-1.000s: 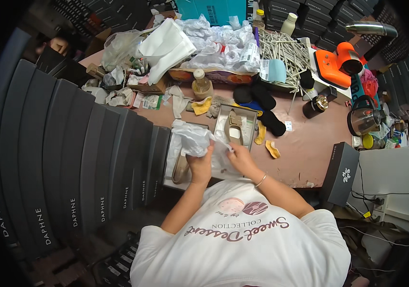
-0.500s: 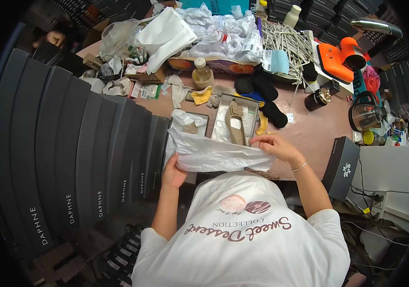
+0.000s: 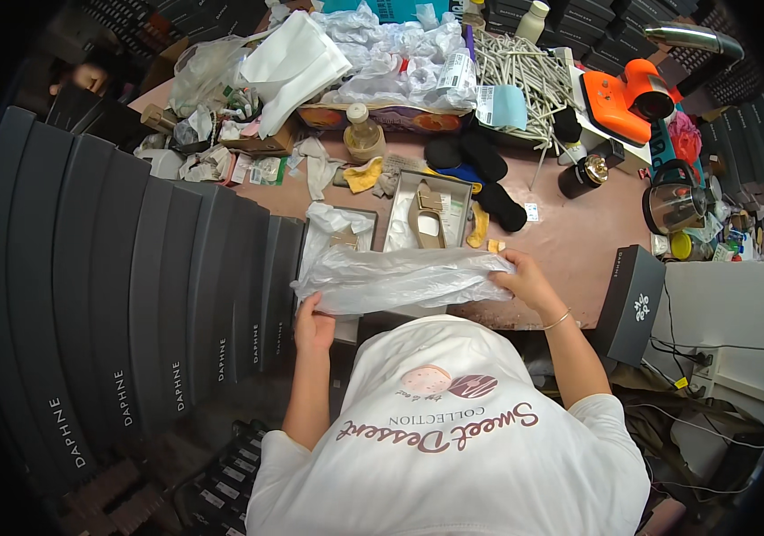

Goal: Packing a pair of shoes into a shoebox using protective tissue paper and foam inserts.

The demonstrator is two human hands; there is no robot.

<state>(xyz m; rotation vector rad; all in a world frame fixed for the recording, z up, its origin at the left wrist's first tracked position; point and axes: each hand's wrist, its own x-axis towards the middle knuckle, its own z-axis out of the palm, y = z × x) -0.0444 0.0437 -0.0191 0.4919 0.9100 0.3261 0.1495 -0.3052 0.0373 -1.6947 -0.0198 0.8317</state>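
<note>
A clear plastic bag (image 3: 400,279) is stretched flat between my two hands, just in front of my chest at the table's near edge. My left hand (image 3: 313,323) grips its left end from below, and my right hand (image 3: 523,279) pinches its right end. Behind the bag stands an open grey shoe box (image 3: 400,198) with a beige sandal (image 3: 427,214) lying in it. A second open box (image 3: 362,214) to its left holds crumpled white tissue paper (image 3: 333,220).
A row of dark grey shoe boxes (image 3: 132,295) fills the left side. The brown table (image 3: 579,232) carries black socks (image 3: 480,161), a bottle (image 3: 363,134), white crumpled paper (image 3: 391,54), an orange tool (image 3: 623,94), a glass kettle (image 3: 672,204). A dark box (image 3: 630,299) leans at right.
My hands have drawn back from the open boxes toward my chest and spread apart, pulling the crumpled plastic bag out flat between them.
</note>
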